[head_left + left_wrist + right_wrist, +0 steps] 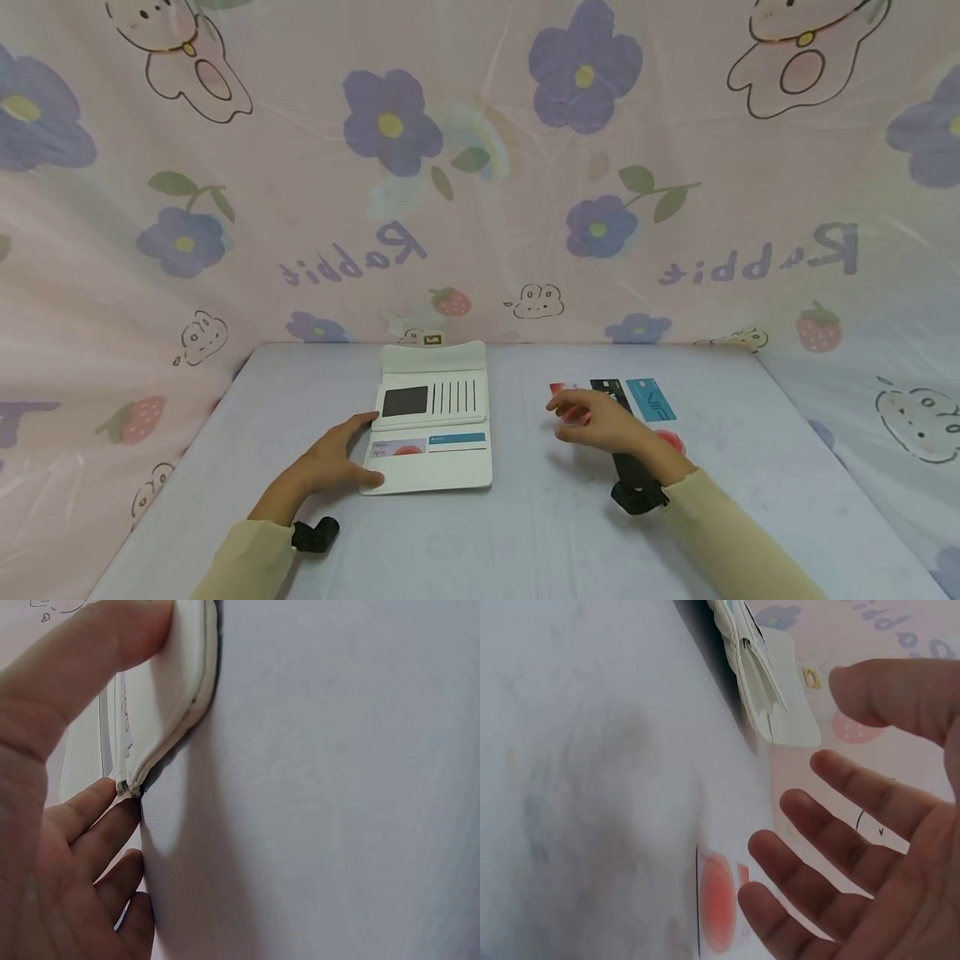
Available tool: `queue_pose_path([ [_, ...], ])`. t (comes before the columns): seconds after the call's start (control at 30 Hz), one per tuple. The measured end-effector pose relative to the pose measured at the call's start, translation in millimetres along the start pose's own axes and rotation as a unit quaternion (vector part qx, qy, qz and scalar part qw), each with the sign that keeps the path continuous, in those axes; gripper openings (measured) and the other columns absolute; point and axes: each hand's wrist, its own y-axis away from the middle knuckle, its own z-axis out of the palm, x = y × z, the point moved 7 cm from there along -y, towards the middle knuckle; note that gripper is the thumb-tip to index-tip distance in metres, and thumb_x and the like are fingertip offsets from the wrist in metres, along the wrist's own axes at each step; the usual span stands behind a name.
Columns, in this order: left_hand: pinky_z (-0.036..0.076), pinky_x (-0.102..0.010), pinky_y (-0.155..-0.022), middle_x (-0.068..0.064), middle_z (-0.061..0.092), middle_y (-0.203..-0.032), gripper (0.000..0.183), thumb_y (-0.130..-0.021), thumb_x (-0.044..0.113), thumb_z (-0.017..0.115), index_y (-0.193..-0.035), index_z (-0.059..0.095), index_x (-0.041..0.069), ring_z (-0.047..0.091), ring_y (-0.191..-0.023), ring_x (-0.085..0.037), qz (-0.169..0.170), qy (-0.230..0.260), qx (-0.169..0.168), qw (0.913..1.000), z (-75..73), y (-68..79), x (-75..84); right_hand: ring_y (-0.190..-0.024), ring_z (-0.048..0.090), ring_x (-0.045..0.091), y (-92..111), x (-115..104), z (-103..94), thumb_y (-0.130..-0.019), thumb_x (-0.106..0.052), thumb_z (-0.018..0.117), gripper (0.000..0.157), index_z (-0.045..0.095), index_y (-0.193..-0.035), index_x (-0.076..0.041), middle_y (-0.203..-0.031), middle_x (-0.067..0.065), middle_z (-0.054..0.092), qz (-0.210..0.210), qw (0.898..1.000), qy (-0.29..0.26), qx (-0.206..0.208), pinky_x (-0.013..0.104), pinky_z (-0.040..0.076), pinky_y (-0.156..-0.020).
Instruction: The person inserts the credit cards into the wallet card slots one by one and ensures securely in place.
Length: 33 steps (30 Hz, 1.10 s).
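Note:
A white wallet (435, 472) lies unfolded on the table. A pinkish card (395, 449) and a blue-edged card (457, 439) sit in pockets of its near panel; the middle panel has a dark window (405, 401) and several slots. My left hand (327, 460) rests at the wallet's left edge, thumb pressing the near corner and fingertips touching the side by the fold. With fingers spread and slightly bent, my right hand (600, 421) hovers empty over loose cards: a red-and-pink card (557, 387), a black card (606, 387) and a blue VIP card (651, 400).
A card with a red circle (671, 440) shows partly behind the right wrist. The white table (517, 533) ends at a patterned cloth backdrop (495, 208). A gold clasp (432, 339) is at the wallet's far flap. Black cameras are strapped to both wrists.

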Motion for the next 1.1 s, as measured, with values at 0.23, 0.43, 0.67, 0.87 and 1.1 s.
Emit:
queue_pose_path([
  [0.23,0.029,-0.063,-0.110,-0.020,0.035,-0.153,0.106,-0.062,0.043,0.088,-0.149,0.034,0.017,0.030,-0.141,-0.043,0.002,0.001,0.002,1.0000,-1.2,-2.6,-0.7,-0.096,0.063,0.022,7.3,4.6,-11.0,-0.083,-0.023,0.073,0.037,0.065,-0.115,-0.008,-0.107,0.008,0.067,-0.002,1.000,0.004,-0.006,0.028,0.053,-0.075],
  [0.43,0.029,-0.063,-0.109,-0.021,0.035,-0.152,0.105,-0.062,0.043,0.087,-0.149,0.034,0.017,0.030,-0.141,-0.044,0.001,0.000,0.001,1.0000,0.2,-3.5,-0.8,-0.093,0.064,0.021,15.3,14.0,-19.6,-0.083,-0.024,0.072,0.040,0.064,-0.117,-0.006,-0.113,0.011,0.066,0.001,1.000,0.016,-0.004,0.031,0.054,-0.076],
  [0.67,0.029,-0.063,-0.110,-0.021,0.035,-0.152,0.105,-0.062,0.042,0.088,-0.149,0.034,0.017,0.030,-0.141,-0.044,0.000,0.000,0.000,1.0000,0.8,-2.2,-1.1,-0.105,0.060,0.033,28.0,26.6,-26.8,-0.085,-0.022,0.071,0.039,0.062,-0.118,-0.005,-0.118,0.015,0.063,0.028,1.000,0.007,-0.010,0.050,0.053,-0.087],
  [0.87,0.029,-0.062,-0.110,-0.021,0.035,-0.152,0.106,-0.062,0.042,0.087,-0.149,0.034,0.016,0.030,-0.141,-0.043,0.007,-0.001,-0.001,1.0000,0.1,-2.0,0.3,-0.102,0.060,0.032,36.4,33.3,-31.5,-0.081,-0.020,0.074,0.037,0.064,-0.114,-0.006,-0.112,0.013,0.064,0.039,0.998,0.049,-0.012,0.052,0.053,-0.086],
  [1.1,0.029,-0.063,-0.109,-0.022,0.036,-0.152,0.105,-0.061,0.042,0.088,-0.149,0.034,0.016,0.031,-0.140,-0.044,0.007,0.000,0.001,1.0000,0.8,-1.3,-1.2,-0.100,0.058,0.028,44.9,44.1,-34.4,-0.079,-0.023,0.076,0.038,0.065,-0.112,-0.007,-0.113,0.010,0.064,0.041,0.994,0.104,-0.013,0.049,0.052,-0.086],
])
